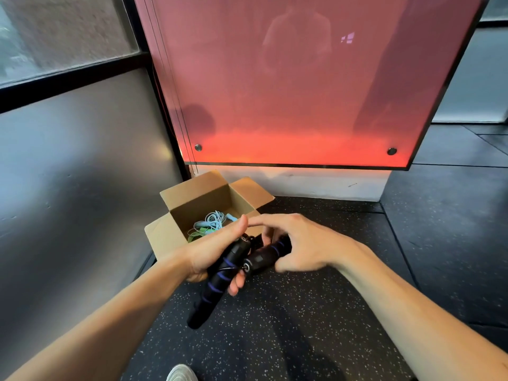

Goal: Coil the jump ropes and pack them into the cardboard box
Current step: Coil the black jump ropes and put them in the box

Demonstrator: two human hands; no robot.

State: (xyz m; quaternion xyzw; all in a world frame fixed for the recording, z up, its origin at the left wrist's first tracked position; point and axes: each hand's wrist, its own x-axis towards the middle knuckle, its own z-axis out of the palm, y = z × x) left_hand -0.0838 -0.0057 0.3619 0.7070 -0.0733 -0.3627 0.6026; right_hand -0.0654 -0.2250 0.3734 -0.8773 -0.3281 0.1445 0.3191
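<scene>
An open cardboard box (192, 199) stands on the dark floor against the wall, flaps spread. Inside lie coiled jump ropes, a pale blue one (214, 220) and a green one (199, 232). In front of the box my left hand (209, 254) grips a black jump rope handle with purple spiral bands (211, 292), pointing down and left. My right hand (297, 240) holds the second black handle (266, 257) beside it, index finger stretched toward my left thumb. The two handle ends meet between my hands. The black rope's cord is mostly hidden.
A speckled black rubber floor (275, 325) spreads below my arms. A grey metal wall (68, 188) rises on the left, close to the box. A glowing red panel (302, 92) hangs behind the box. The toe of a white shoe (181, 373) shows at the bottom edge.
</scene>
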